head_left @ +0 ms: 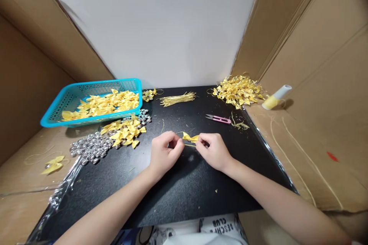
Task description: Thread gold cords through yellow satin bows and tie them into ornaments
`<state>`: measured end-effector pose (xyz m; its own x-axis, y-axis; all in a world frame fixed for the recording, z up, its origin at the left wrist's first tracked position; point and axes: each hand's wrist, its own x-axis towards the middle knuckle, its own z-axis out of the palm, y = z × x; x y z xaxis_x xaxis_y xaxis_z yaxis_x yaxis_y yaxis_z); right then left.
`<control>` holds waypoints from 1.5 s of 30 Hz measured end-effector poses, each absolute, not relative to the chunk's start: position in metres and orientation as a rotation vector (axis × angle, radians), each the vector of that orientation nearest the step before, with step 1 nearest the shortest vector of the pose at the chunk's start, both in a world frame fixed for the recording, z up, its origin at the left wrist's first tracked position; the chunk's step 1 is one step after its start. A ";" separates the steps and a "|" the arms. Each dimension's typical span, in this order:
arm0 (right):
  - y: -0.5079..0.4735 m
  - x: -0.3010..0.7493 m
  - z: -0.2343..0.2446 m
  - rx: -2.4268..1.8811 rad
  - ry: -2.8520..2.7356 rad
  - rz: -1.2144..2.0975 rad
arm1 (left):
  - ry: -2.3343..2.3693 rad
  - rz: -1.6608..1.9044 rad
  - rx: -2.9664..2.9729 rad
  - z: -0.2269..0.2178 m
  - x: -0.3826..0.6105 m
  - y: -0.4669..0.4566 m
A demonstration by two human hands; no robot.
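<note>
Over the middle of the black table, both of my hands are closed in a pinch, a short gap apart. My right hand (pixel 214 149) grips the right end of a yellow ribbon bow (pixel 189 138). A thin gold cord (pixel 189 145) runs below the bow, between the two hands. My left hand (pixel 166 149) pinches the cord's left part; its fingertips are close to the bow's left side. Whatever sits at the knot of the bow is too small to make out.
A blue basket (pixel 92 119) of yellow bows stands at the left. Near it lie silver beads (pixel 93 145) and loose bows (pixel 129 132). Behind are cut gold cords (pixel 178 99), pink thread snips (pixel 218 118) and a pile of corded bows (pixel 238 91). A thread tube (pixel 277 97) stands right.
</note>
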<state>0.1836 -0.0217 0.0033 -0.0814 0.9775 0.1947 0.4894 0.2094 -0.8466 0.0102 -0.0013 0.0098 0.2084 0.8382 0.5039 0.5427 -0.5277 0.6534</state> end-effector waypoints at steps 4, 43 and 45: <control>-0.022 0.183 0.002 -1.404 -1.674 0.793 | 1.305 1.180 2.180 0.010 0.010 0.000; -0.023 0.197 0.019 -1.368 -1.750 0.719 | 1.114 0.785 2.296 0.015 0.010 0.003; -0.024 0.196 0.020 -1.323 -1.833 0.626 | 1.087 0.799 2.319 0.015 0.011 0.003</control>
